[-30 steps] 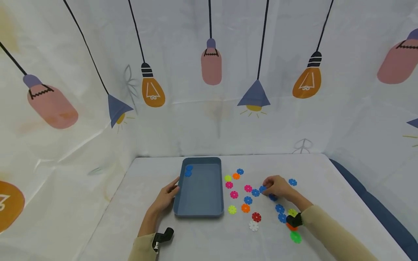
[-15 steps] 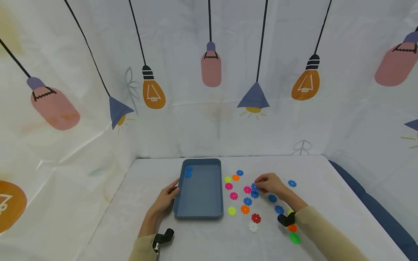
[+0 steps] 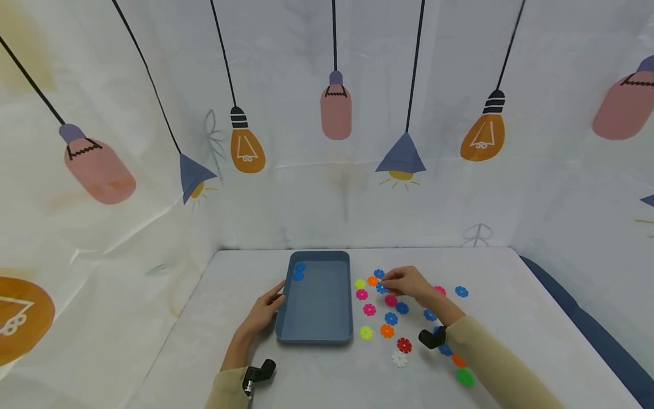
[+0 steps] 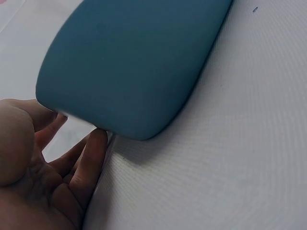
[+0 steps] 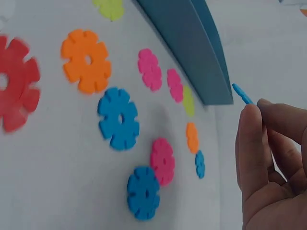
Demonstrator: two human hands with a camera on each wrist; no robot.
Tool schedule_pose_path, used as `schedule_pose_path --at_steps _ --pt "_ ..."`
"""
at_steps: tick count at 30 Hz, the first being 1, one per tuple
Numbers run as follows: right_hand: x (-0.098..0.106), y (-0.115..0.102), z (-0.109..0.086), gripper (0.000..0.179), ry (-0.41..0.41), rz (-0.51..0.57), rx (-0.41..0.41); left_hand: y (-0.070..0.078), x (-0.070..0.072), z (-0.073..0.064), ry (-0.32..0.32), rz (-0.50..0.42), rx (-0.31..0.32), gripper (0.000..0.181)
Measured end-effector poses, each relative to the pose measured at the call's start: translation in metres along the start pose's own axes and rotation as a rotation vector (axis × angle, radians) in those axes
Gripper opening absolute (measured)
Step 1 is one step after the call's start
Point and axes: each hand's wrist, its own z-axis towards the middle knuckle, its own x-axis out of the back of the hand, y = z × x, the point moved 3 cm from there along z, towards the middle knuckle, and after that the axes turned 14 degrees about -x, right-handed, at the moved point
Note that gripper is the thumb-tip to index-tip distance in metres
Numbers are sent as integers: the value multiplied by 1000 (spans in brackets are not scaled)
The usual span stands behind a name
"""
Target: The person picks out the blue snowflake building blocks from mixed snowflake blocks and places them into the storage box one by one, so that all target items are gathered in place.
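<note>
My right hand (image 3: 409,282) pinches a blue notched plastic disc (image 5: 243,94) between thumb and fingers, seen edge-on in the right wrist view. It hovers over the white table, right of a shallow blue-grey tray (image 3: 318,318). Two blue discs (image 3: 299,271) lie inside the tray at its upper left. At the tray's left side rests my left hand (image 3: 263,312), its fingers fairly straight and touching the outer wall. In the left wrist view, a fingertip (image 4: 99,136) meets the tray's lower edge. Below the right hand lie a pink disc (image 5: 162,161) and a blue disc (image 5: 144,192).
More flower-shaped discs spread right of the tray: orange (image 3: 387,330), yellow (image 3: 365,333), red (image 3: 404,345), white (image 3: 399,358) and green (image 3: 465,378). Another blue disc (image 3: 461,291) lies farther right. A cloth wall printed with lamps stands behind the table.
My right hand has moved left toward the tray, carrying the blue disc up from among the others. The left hand stays at the tray's side. The head view has shifted slightly.
</note>
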Motion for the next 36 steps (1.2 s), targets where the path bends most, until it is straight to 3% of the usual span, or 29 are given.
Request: schedule_pose_path --at_steps 11,23,36 --pt "-35 -10 8 19 -58 83 -23 -2 -2 1 -1 6 3 50" --pt "-65 -35 10 21 -142 46 71 -1 0 3 -4 -24 -4 50" --pt "-91 -43 21 19 -186 70 73 -1 1 -1 2 -30 -5 50"
